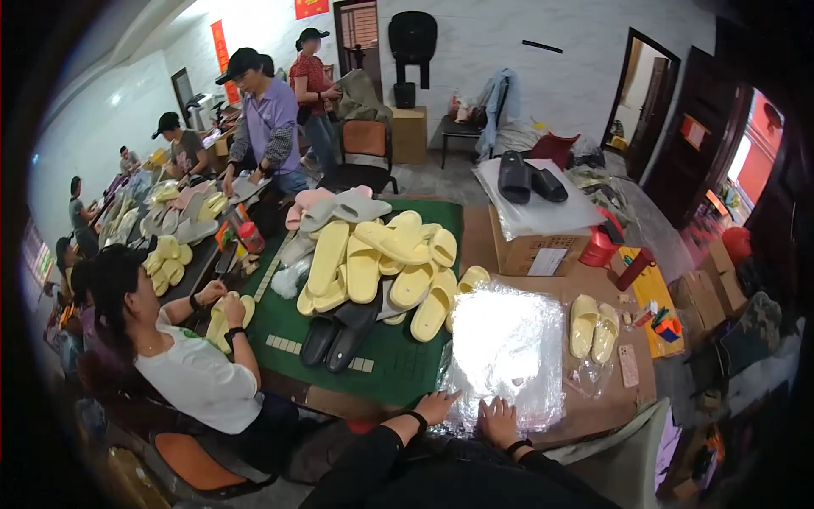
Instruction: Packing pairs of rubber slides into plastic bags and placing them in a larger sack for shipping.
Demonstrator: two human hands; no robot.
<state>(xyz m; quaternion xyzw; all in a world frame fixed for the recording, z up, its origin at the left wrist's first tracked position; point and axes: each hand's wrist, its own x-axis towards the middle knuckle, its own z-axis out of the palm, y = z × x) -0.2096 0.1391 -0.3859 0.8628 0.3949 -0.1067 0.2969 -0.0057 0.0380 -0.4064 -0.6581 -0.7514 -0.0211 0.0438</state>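
Observation:
A stack of clear plastic bags [500, 348] lies flat on the table in front of me, glaring with reflected light. My left hand [437, 408] rests at its near left corner, fingers stretched out. At the near edge my right hand [498, 422] lies on the plastic with fingers spread. Neither hand grips anything that I can see. Right of the stack, a pair of yellow slippers [593, 327] lies on or in clear plastic. Beyond the stack to the left is a heap of yellow slippers [363, 270], with black slippers [341, 332] at its near side.
A co-worker in a white shirt [197, 373] handles a yellow slipper [227, 322] at my left. A cardboard box [538, 253] bears black slippers [515, 176] at the back. Near the right edge are a pink phone [628, 366] and a red tape dispenser [604, 246].

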